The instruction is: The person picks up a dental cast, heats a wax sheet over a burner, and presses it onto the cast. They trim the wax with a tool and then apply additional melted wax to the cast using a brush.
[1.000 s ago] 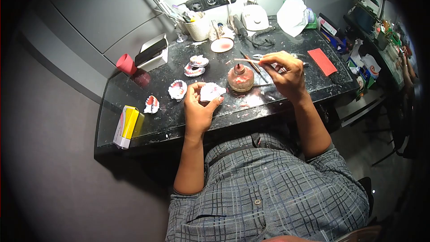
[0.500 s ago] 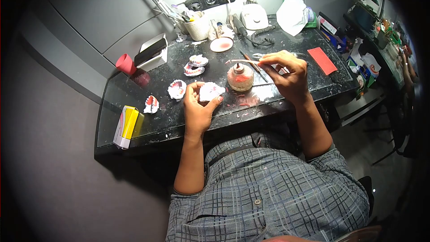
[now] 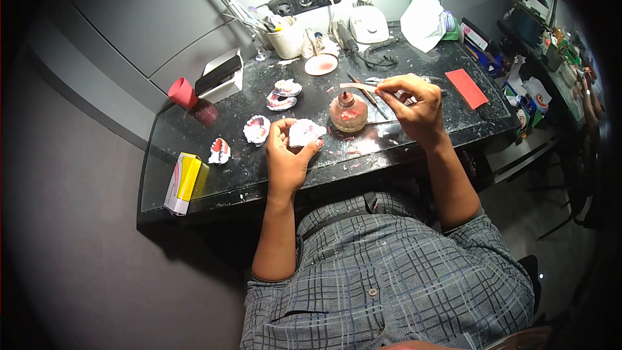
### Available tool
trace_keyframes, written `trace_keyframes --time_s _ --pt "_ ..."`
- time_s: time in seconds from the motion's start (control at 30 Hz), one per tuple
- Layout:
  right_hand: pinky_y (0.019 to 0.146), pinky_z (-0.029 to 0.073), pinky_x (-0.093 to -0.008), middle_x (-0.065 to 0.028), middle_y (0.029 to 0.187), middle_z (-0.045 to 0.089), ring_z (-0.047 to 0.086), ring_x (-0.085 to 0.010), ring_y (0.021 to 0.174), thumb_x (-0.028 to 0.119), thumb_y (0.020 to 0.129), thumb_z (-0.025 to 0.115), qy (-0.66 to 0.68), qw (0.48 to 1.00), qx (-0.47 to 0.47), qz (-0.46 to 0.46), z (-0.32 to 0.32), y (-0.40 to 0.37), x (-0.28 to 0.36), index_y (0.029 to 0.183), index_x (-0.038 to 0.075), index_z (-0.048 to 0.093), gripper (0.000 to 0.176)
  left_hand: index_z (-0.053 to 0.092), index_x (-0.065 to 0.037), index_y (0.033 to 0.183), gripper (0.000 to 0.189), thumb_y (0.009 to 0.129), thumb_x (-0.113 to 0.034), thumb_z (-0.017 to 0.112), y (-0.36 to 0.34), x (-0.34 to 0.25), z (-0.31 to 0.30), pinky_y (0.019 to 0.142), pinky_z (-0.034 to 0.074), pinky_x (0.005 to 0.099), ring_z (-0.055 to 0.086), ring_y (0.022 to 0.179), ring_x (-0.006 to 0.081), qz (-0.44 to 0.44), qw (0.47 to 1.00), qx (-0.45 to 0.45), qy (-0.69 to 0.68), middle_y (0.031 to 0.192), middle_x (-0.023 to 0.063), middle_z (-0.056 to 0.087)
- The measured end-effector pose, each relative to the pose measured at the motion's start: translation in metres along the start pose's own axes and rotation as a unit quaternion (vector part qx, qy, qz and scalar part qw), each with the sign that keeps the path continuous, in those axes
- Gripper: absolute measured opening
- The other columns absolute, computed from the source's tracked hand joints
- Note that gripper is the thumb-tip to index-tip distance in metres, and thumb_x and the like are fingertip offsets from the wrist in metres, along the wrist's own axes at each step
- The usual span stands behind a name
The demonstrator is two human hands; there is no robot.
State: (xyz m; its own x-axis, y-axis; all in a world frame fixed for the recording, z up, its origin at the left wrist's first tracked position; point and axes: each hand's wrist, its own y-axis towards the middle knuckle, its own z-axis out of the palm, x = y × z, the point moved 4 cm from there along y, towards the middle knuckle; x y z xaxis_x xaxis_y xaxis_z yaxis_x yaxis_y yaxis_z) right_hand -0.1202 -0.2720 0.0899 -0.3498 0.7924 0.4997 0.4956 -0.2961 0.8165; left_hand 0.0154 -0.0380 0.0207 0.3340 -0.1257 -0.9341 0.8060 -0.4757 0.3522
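Note:
My left hand point(image 3: 289, 162) is closed around a white plaster dental model point(image 3: 306, 133), held just above the front of the bench. In my right hand point(image 3: 416, 107), the fingertips pinch a thin pink strip point(image 3: 358, 87) that looks like wax. Its free end points left, just above the top of a round spirit burner point(image 3: 348, 116) with red smears. I cannot make out a flame. Left of my left hand lie a dental model with pink wax point(image 3: 257, 129) and a smaller piece with red wax and teeth point(image 3: 219, 151). Behind them sits a paired dental model point(image 3: 284, 94).
A red wax sheet point(image 3: 466, 89) lies at the right. Dark hand tools point(image 3: 372, 100) rest behind the burner. A yellow-and-white box point(image 3: 184, 183) and a red cup point(image 3: 183, 93) stand left. At the back are a tool holder point(image 3: 286, 42), a round dish point(image 3: 321, 64) and a handpiece unit point(image 3: 368, 24).
The strip's free end has shifted a little to the right and up, away from the left side of the burner top. My left hand and its model have hardly moved.

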Motion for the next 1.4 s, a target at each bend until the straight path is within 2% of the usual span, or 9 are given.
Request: trace_keyframes --time_s 0.13,0.2,0.23,0.3,0.43,0.6,0.97,1.03,1.4 --pt "0.053 0.051 -0.0242 -0.0073 0.084 0.075 0.066 -0.0110 0.063 0.006 0.084 0.079 0.035 0.999 0.006 0.023 -0.002 -0.001 0.005 0.090 0.002 0.076 0.007 0.050 -0.001 0.121 0.054 0.078 0.008 0.081 0.000 0.001 0.000 0.088 0.055 0.0273 0.067 0.098 0.0142 0.007 1.000 0.001 -0.022 0.108 0.0090 0.065" --pt "0.051 0.050 -0.0235 -0.0070 0.080 0.073 0.065 -0.0093 0.061 0.008 0.087 0.078 0.263 0.940 0.049 0.211 0.004 -0.005 -0.006 0.091 -0.001 0.074 0.011 0.051 -0.001 0.122 0.055 0.077 0.008 0.082 0.000 0.001 -0.001 0.088 0.055 0.0274 0.067 0.098 0.0141 0.016 0.999 0.007 -0.032 0.108 0.0091 0.065" --pt "0.051 0.050 -0.0235 -0.0070 0.080 0.073 0.065 -0.0093 0.061 0.008 0.087 0.078 0.263 0.941 0.047 0.210 0.001 -0.002 -0.004 0.091 -0.001 0.074 0.011 0.051 -0.001 0.122 0.055 0.077 0.008 0.082 0.000 0.001 -0.001 0.088 0.055 0.0275 0.067 0.098 0.0141 0.022 0.999 0.010 -0.033 0.108 0.0091 0.066" --pt "0.047 0.050 -0.0218 -0.0057 0.076 0.070 0.064 -0.0089 0.057 0.013 0.089 0.077 0.325 0.874 0.120 0.341 0.005 -0.003 -0.008 0.093 -0.002 0.071 0.016 0.050 -0.001 0.123 0.056 0.077 0.008 0.082 -0.001 0.001 -0.001 0.088 0.054 0.0276 0.067 0.098 0.0140 0.031 0.999 0.015 -0.034 0.109 0.0091 0.066" --pt "0.044 0.049 -0.0210 -0.0061 0.074 0.069 0.064 -0.0096 0.054 0.017 0.090 0.075 0.362 0.834 0.114 0.400 0.018 -0.008 -0.030 0.094 -0.002 0.070 0.020 0.051 -0.002 0.123 0.056 0.077 0.008 0.082 -0.001 0.001 -0.001 0.089 0.054 0.0280 0.067 0.099 0.0140 0.024 0.999 0.011 -0.030 0.108 0.0086 0.066" --pt "0.054 0.054 -0.0225 -0.0098 0.081 0.072 0.069 -0.0118 0.065 0.018 0.093 0.071 0.359 0.824 0.111 0.423 0.025 -0.006 -0.032 0.097 -0.003 0.070 0.021 0.050 -0.001 0.122 0.055 0.077 0.008 0.081 -0.001 -0.001 0.000 0.089 0.054 0.0287 0.066 0.099 0.0143 0.010 0.999 0.014 -0.036 0.107 0.0089 0.066" --pt "0.060 0.058 -0.0241 -0.0131 0.087 0.072 0.071 -0.0159 0.070 0.014 0.095 0.066 0.404 0.808 0.082 0.420 0.034 -0.006 -0.047 0.102 -0.007 0.069 0.022 0.049 0.000 0.121 0.054 0.077 0.009 0.080 -0.001 -0.001 0.000 0.089 0.054 0.0289 0.066 0.099 0.0142 0.001 0.999 0.012 -0.033 0.107 0.0099 0.065" --pt "0.064 0.061 -0.0296 -0.0193 0.089 0.072 0.073 -0.0227 0.073 0.009 0.094 0.066 0.434 0.793 0.085 0.419 0.035 -0.006 -0.048 0.101 -0.011 0.068 0.021 0.049 0.000 0.121 0.054 0.077 0.009 0.080 -0.002 -0.002 0.001 0.088 0.055 0.0287 0.066 0.099 0.0143 0.006 0.999 0.011 -0.036 0.107 0.0100 0.065" --pt "0.065 0.062 -0.0308 -0.0213 0.091 0.072 0.073 -0.0241 0.074 0.006 0.095 0.063 0.447 0.770 0.072 0.448 0.046 -0.004 -0.051 0.102 -0.012 0.066 0.020 0.049 0.000 0.122 0.054 0.078 0.010 0.079 -0.002 -0.003 0.001 0.088 0.055 0.0288 0.065 0.098 0.0143 -0.001 0.999 0.015 -0.041 0.107 0.0102 0.065"
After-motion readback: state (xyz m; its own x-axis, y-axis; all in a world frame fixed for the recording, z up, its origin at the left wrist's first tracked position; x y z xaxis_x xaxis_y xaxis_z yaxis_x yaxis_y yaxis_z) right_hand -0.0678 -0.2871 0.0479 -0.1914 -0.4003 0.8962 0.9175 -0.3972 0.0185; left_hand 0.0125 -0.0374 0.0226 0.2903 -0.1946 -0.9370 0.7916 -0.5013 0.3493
